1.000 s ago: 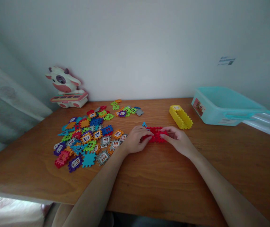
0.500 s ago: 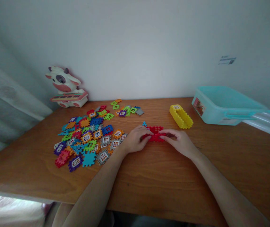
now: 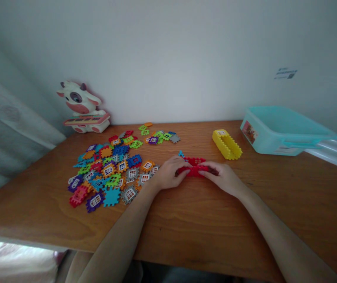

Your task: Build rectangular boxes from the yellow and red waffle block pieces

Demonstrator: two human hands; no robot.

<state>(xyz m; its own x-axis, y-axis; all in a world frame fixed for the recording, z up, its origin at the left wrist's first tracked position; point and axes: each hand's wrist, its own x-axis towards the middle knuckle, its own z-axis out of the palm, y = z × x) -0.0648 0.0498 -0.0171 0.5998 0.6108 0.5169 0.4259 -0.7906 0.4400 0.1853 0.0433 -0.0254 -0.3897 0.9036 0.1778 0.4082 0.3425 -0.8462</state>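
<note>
Red interlocking building panels stand joined on the table in front of me, partly covered by my fingers. My left hand pinches their left side between thumb and fingers. On the right side, my right hand grips the same panels in a similar pinch. A small light-blue piece shows just behind my left fingers. Beyond my right hand lies a yellow assembled block frame, hollow with toothed edges. To the left of my left hand spreads a pile of loose panels in several colours, some with window inserts.
A turquoise plastic bin stands at the back right, its clear lid beside it. At the back left sits a cow toy with a keyboard. More panels lie near the wall. The wooden table ends just before my body.
Both hands keep hold of the red panels, and the right fingers have shifted slightly along the near panel. The near red panel looks a little more upright. The view has moved very slightly.
</note>
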